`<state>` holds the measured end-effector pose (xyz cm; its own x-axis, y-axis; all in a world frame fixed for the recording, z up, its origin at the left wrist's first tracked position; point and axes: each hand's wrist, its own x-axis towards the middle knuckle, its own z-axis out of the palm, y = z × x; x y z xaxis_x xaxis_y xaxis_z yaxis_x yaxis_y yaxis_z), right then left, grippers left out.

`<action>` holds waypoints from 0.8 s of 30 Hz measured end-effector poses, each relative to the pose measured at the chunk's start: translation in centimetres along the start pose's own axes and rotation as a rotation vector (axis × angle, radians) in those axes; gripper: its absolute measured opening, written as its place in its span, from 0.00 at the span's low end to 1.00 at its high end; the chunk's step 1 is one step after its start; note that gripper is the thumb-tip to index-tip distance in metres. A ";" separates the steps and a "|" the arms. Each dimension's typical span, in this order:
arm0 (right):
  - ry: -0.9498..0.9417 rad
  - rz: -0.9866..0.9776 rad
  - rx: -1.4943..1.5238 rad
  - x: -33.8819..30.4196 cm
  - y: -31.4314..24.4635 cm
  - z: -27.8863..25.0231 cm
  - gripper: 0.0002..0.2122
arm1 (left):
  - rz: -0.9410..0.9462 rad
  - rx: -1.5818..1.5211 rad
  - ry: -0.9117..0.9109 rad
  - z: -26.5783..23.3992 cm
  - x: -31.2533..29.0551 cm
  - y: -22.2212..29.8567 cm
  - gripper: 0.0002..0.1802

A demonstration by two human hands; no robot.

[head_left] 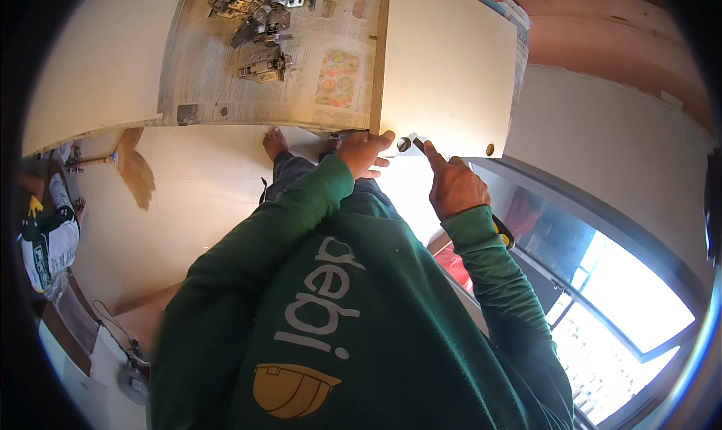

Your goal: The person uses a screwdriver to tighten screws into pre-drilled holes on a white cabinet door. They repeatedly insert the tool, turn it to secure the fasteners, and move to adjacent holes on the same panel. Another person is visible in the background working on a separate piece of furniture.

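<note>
- Left hand [365, 153] is touching the panel [451, 61], top right of centre, thumb and forefinger spreading.
- Right hand [457, 185] is gripping a dark tool [419, 142] beside the hole [404, 144], apparently trimming.
- Next move is probably requiring steady pressure.

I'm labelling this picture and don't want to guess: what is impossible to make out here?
All in the head view:
- Tool: its middle is hidden by the right hand.
- Pile of hinges: cut off by the top edge, so no sure count.
- Hole in the board: too small to show its depth.
- Other person: partly cut off by the dark left rim.
</note>
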<state>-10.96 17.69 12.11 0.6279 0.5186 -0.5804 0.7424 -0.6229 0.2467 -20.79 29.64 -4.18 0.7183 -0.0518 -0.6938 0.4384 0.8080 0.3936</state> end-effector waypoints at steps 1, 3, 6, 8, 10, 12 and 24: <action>0.002 0.000 0.005 -0.1 -0.1 -0.2 0.25 | -0.020 -0.003 -0.018 -0.1 0.1 0.3 0.31; 0.007 0.013 0.003 0.0 -0.5 0.2 0.26 | -0.035 -0.013 -0.064 -0.4 0.4 0.3 0.32; -0.002 0.024 -0.007 0.1 -0.6 1.2 0.27 | -0.029 -0.023 -0.086 -0.4 0.2 0.1 0.32; -0.023 0.026 -0.001 0.2 -0.8 1.6 0.28 | -0.020 -0.021 -0.075 -0.4 0.0 0.2 0.32; -0.050 0.029 0.015 0.4 -1.0 1.4 0.28 | -0.013 -0.016 -0.061 -0.4 0.1 0.2 0.31; -0.092 0.057 -0.002 0.5 -1.6 1.1 0.26 | 0.009 -0.034 -0.037 -0.5 0.3 -0.2 0.29; -0.135 0.094 0.145 1.1 -1.0 1.5 0.27 | 0.001 -0.013 -0.045 -0.1 0.1 0.2 0.31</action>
<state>-11.38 17.99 10.03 0.6487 0.3768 -0.6612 0.6343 -0.7477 0.1962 -20.72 29.84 -4.25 0.7425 -0.0776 -0.6653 0.4309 0.8158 0.3857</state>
